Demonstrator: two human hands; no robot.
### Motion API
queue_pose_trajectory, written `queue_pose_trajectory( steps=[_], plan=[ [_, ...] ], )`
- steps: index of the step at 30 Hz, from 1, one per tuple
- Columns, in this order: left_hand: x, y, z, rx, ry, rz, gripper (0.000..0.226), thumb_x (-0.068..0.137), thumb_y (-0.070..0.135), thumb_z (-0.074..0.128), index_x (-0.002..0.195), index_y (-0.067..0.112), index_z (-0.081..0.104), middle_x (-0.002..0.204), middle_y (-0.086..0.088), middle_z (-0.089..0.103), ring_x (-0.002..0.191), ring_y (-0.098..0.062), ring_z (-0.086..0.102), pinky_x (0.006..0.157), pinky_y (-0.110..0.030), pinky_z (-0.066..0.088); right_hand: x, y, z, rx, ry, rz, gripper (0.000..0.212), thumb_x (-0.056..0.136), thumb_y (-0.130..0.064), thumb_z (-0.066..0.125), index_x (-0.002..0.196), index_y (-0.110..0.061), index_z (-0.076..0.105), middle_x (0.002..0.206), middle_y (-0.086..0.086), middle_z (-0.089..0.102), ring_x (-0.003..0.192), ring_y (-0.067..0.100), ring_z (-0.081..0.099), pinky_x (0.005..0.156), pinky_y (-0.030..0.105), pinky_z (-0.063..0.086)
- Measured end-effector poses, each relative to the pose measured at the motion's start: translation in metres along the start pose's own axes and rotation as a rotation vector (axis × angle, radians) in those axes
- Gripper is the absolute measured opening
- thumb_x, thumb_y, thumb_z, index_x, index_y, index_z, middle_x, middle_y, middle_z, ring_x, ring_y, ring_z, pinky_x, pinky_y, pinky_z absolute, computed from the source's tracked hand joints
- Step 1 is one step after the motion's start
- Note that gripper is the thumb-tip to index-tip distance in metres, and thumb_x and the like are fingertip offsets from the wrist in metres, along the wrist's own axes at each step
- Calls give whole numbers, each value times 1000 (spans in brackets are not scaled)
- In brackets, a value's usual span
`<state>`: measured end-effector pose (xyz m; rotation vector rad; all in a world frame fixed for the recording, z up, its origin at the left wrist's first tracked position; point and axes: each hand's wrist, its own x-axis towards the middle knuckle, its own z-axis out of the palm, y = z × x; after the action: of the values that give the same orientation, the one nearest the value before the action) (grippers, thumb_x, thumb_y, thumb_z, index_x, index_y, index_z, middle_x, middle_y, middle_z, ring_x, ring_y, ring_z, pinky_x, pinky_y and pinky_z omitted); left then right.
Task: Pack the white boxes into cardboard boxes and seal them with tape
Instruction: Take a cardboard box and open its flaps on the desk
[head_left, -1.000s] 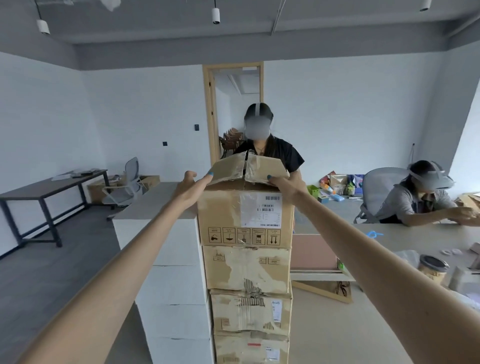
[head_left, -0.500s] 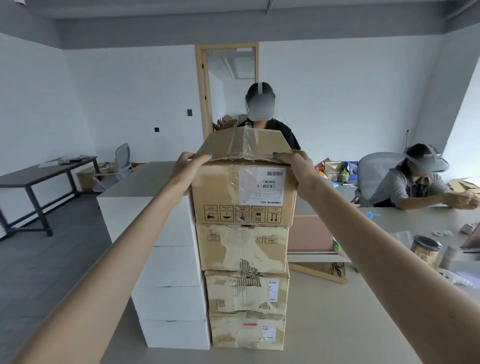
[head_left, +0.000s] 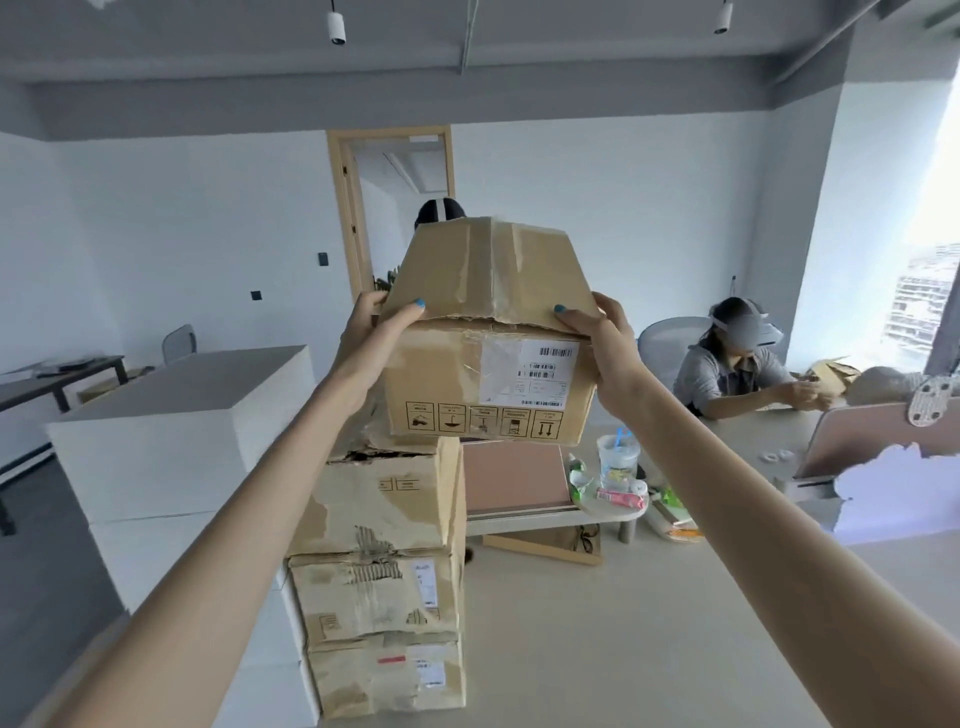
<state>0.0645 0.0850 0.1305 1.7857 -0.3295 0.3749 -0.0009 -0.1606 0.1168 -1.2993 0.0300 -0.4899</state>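
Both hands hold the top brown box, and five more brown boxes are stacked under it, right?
Not quite. The head view shows a stack of three boxes under it, not five. The left hand and right hand do hold the top box.

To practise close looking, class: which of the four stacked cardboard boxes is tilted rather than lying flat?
The top box, bearing the white barcode label, held by the left grip and right grip; the three below lie flat.
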Motion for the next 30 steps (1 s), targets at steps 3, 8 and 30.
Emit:
queue_pose_trajectory(
  steps=[3, 8, 30],
  plan=[
    [-31, 10, 57, -41, -21, 5, 42, 89, 47, 64, 124, 27, 50, 112, 7, 59, 105, -9, 57, 71, -26, 47, -5, -6, -64, -39, 4, -10, 63, 84, -22, 71, 139, -23, 42, 124, 3, 63, 90, 16, 66, 68, 26, 50],
    [-86, -3, 149, -81, -54, -55, 57, 79, 49, 72, 127, 29, 50, 125, 1, 57, 110, -16, 60, 70, -23, 52, -23, 3, -172, -79, -10, 26, 60, 88, -17, 69, 140, -25, 39, 126, 0, 58, 104, 20, 64, 79, 32, 54],
    [-303, -169, 335, -11, -263, -606, 60, 91, 27, 70, 139, 22, 35, 117, 11, 59, 104, -6, 59, 77, -25, 45, -123, 199, -412, -133, -52, 489, 74, 75, -14, 74, 137, -23, 37, 115, -2, 59, 90, 16, 67, 65, 26, 56]
  ],
)
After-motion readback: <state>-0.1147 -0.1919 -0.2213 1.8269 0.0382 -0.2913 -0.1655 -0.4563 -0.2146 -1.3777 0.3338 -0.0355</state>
